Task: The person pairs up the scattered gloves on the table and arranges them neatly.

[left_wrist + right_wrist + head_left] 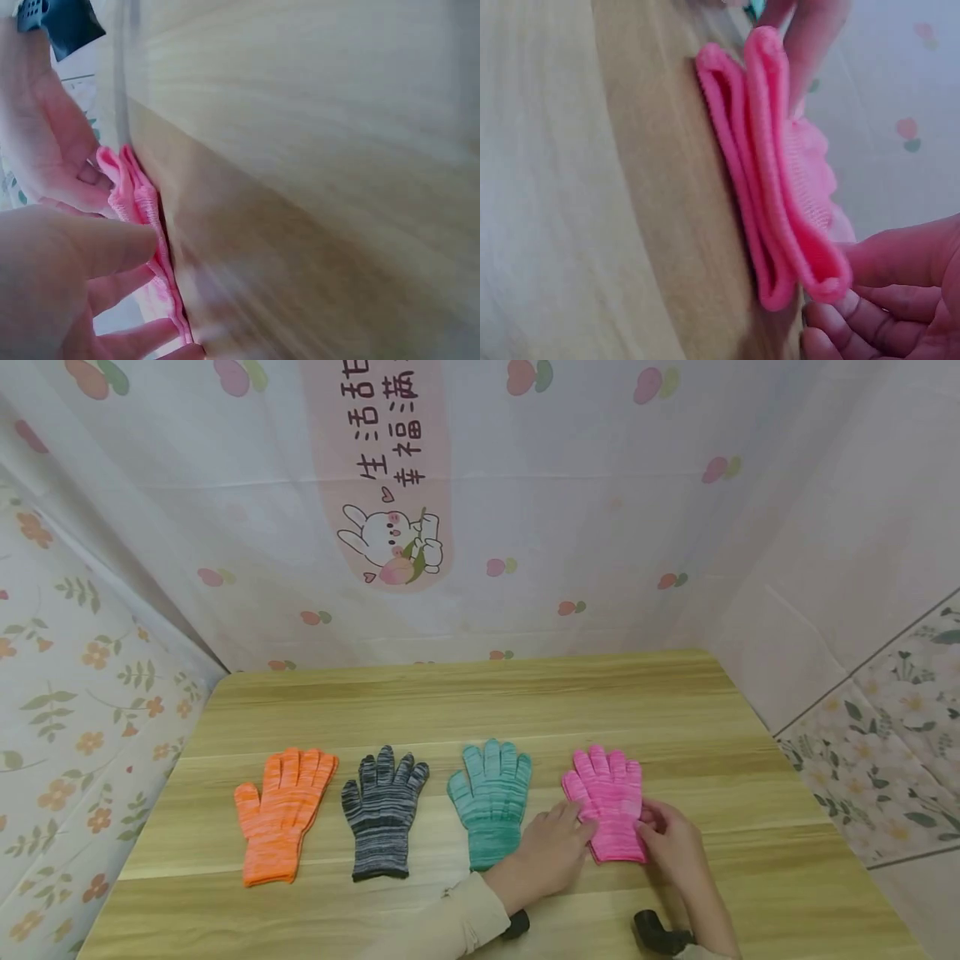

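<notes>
A pair of pink knit gloves point(611, 806), one laid over the other, lies fingers-away at the right of the row. At their left edge near the cuff, my left hand point(553, 847) pinches the upper glove between thumb and fingers. My right hand point(675, 843) holds the opposite edge, its thumb point(907, 251) on top and fingers curled beneath. In the right wrist view the two pink cuffs point(769, 150) show as separate open loops, the upper one slightly spread from the lower. Close beside my left hand lies a teal glove point(491, 793), its cuff partly behind my wrist.
Further left on the wooden table point(525, 693) are a dark grey striped glove point(382, 818) and an orange glove point(281, 818), both fingers-away. A printed white curtain point(570, 527) hangs behind the table's far edge. Black wrist mounts point(660, 933) sit at my wrists.
</notes>
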Demonstrator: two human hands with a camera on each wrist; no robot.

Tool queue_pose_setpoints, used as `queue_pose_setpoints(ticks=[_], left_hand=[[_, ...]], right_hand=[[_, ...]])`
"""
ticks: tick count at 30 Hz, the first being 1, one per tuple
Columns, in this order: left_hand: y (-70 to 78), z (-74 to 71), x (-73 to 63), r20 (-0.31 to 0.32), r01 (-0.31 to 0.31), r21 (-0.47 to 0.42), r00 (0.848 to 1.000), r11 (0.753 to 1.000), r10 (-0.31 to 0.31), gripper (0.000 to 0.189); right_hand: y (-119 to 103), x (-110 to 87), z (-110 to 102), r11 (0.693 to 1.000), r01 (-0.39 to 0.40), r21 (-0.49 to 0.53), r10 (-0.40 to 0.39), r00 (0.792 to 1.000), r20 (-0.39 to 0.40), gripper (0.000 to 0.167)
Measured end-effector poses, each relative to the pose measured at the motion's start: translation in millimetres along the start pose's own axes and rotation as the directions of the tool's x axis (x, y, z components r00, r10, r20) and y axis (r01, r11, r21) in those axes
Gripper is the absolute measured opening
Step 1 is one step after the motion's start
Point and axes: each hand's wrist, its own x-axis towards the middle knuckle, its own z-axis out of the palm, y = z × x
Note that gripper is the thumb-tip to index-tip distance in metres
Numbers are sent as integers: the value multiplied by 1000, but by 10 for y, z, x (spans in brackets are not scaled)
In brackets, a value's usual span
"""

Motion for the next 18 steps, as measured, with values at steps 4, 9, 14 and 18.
queue_pose_setpoints(ticks=[4, 9, 14, 18], left_hand=[[9, -5, -44, 58, 8, -10, 998, 1000, -7, 40], [5, 27, -29, 35, 11, 17, 999, 1000, -11, 39], [-20, 70, 7, 18, 27, 12, 999, 1000, -27, 38], [-45, 88, 5, 7, 25, 13, 1000, 1000, -25, 41]], right_hand=[[4, 33, -5, 999, 14, -35, -13, 999, 31, 50], [-59, 44, 0, 996, 54, -77, -49, 996, 71, 52], [-117, 61, 16, 991, 81, -111, -72, 994, 87, 45], [-117, 91, 20, 981, 113, -160, -100, 991, 89, 43]])
